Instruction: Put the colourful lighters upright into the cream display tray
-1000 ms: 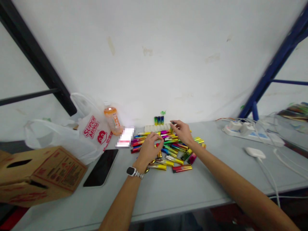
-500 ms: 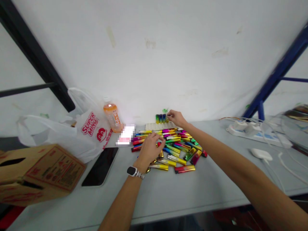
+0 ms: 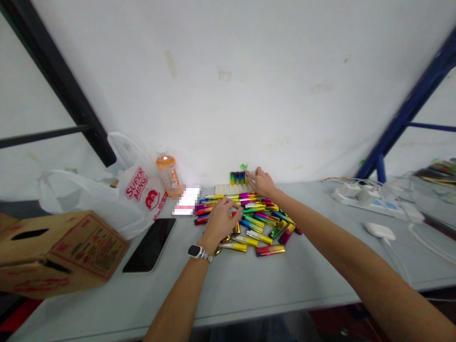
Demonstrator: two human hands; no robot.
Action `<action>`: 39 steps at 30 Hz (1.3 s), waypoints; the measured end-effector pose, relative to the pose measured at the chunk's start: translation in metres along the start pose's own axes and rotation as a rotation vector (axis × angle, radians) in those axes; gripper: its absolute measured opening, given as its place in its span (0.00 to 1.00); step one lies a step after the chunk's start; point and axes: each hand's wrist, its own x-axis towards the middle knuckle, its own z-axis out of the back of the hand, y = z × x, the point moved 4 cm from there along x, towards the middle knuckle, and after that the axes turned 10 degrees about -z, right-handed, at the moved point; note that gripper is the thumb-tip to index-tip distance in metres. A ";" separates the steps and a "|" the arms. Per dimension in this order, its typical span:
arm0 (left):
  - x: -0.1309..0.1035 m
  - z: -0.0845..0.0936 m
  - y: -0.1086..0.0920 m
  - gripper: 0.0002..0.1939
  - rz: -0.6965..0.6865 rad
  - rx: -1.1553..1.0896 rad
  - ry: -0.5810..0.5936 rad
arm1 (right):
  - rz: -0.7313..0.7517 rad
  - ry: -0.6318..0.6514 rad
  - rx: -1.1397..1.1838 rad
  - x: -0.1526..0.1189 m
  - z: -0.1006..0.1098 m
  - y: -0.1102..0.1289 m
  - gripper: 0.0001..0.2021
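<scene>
At the far left of the tabletop (image 3: 249,289) lies one cardboard box (image 3: 60,254), with one white plastic bag (image 3: 121,199) printed in red behind it. One dark phone (image 3: 150,244) lies flat just right of the box, and one orange drink bottle (image 3: 168,176) stands upright near the wall.

In the middle is a loose pile of bright metallic lighters (image 3: 256,221), a few dozen, too overlapped to count exactly. The left hand (image 3: 221,221), a watch (image 3: 197,251) on its wrist, rests on the near left part of this pile, fingers curled down and closing toward the thumb over the lighters; whether it has hold of one cannot be told. Several lighters lie just under and right of it, and one red-and-gold lighter (image 3: 270,250) lies apart at the pile's near edge.

Beyond the pile, against the wall, sits one pale tray (image 3: 228,189) with about four lighters standing upright in a row (image 3: 238,178) at its far edge. The right hand (image 3: 261,182) is at the right end of that row, fingers pinched together and touching the last upright lighter; its grip on it is too small to make out.

At the far right lie one white power strip (image 3: 370,202) with plugs and cables, and one white adapter (image 3: 379,231) nearer.
</scene>
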 end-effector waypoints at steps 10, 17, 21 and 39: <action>0.001 0.006 -0.007 0.06 0.013 -0.008 -0.003 | 0.120 0.155 0.066 -0.026 0.004 0.008 0.22; 0.001 0.006 -0.006 0.06 0.012 0.011 -0.016 | 0.192 0.299 0.008 -0.018 0.010 0.023 0.16; 0.001 0.009 -0.004 0.07 0.016 -0.001 -0.054 | 0.200 0.287 0.002 -0.012 0.008 0.028 0.16; 0.005 0.018 -0.007 0.10 0.054 -0.114 -0.267 | -0.199 0.202 1.640 -0.102 0.030 0.058 0.16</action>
